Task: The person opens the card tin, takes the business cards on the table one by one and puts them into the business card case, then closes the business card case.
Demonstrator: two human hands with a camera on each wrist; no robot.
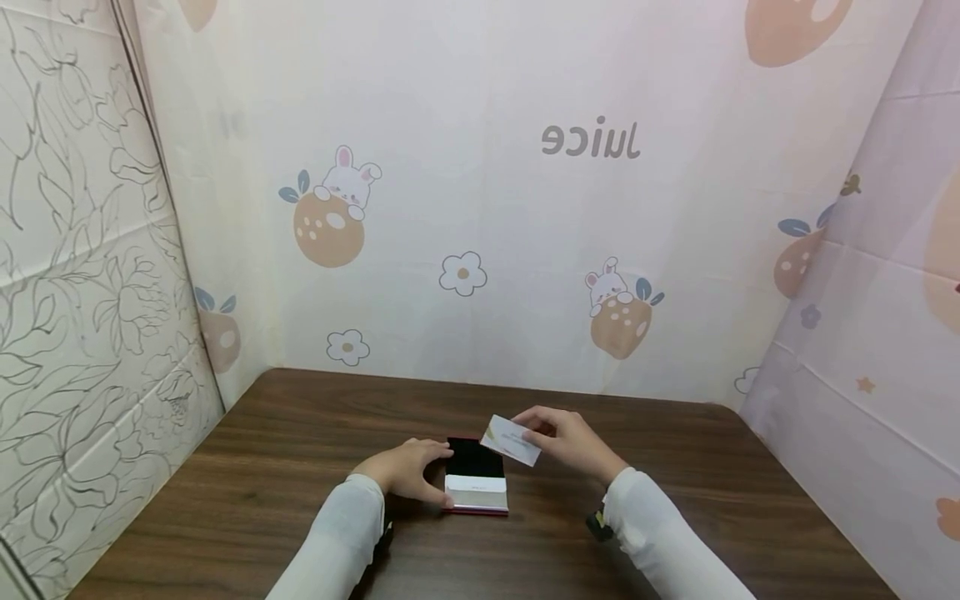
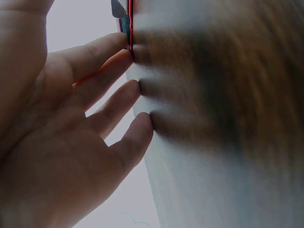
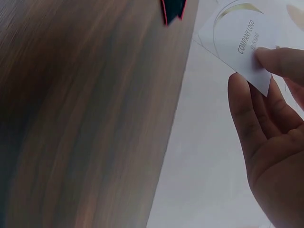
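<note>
A card case [image 1: 474, 457] with a black inside and red edges lies unfolded on the table. White cards, or a white pocket [image 1: 476, 485], show in its near half; I cannot tell which. My left hand [image 1: 408, 472] rests beside the case, its thumb and index finger touching the left edge. In the left wrist view its fingers [image 2: 128, 99] are fairly straight, with the tips on the tabletop. Between thumb and fingers my right hand [image 1: 566, 439] pinches a white business card [image 1: 508, 439], tilted above the case's far right corner. "COMPANY LOGO" is printed on the card [image 3: 237, 35].
The brown wooden table [image 1: 675, 500] has rounded far corners. A printed curtain [image 1: 480, 208] with rabbits and fruit hangs behind it, and a floral panel [image 1: 82, 275] stands on the left. A dark strap [image 1: 598, 527] shows under the right wrist.
</note>
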